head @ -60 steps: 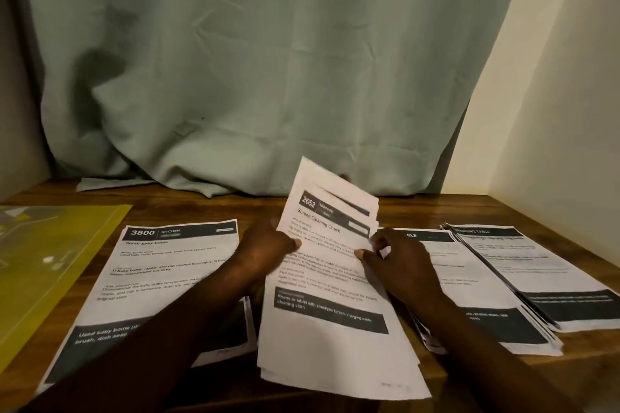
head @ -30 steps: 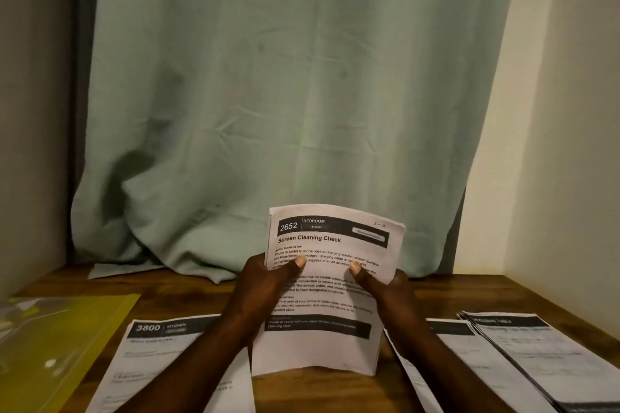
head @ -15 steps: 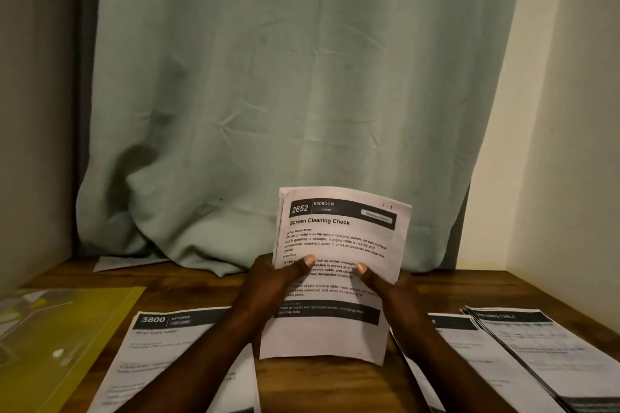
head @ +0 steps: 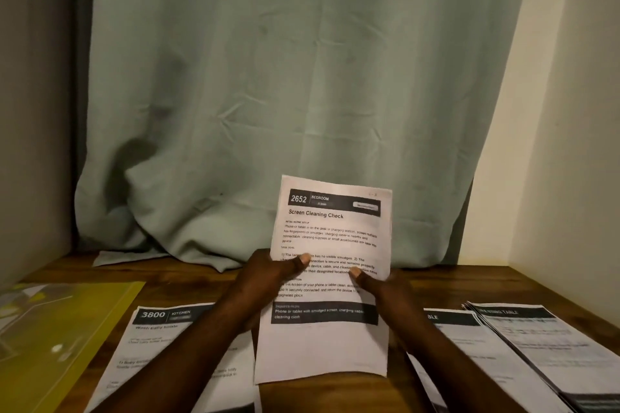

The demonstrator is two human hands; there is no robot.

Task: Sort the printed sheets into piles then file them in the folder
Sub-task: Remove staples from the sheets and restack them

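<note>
I hold a squared stack of printed sheets (head: 330,235) upright over the wooden table (head: 446,282); the top page reads "2652 BEDROOM, Screen Cleaning Check". My left hand (head: 265,282) grips its left edge, thumb on the front. My right hand (head: 382,288) grips the right edge the same way. A "3800 KITCHEN" pile (head: 157,339) lies flat to the left. Two more piles lie to the right, one (head: 449,335) partly under the other (head: 536,342). A yellow translucent folder (head: 63,322) lies at the far left.
A pale green curtain (head: 285,94) hangs behind the table and bunches on its back edge. A cream wall (head: 570,144) closes the right side and a grey wall (head: 30,111) the left.
Two seconds ago the stack was fanned and low over the table. Both hands have since lifted it upright and squared it; in the last half second it barely moved.
</note>
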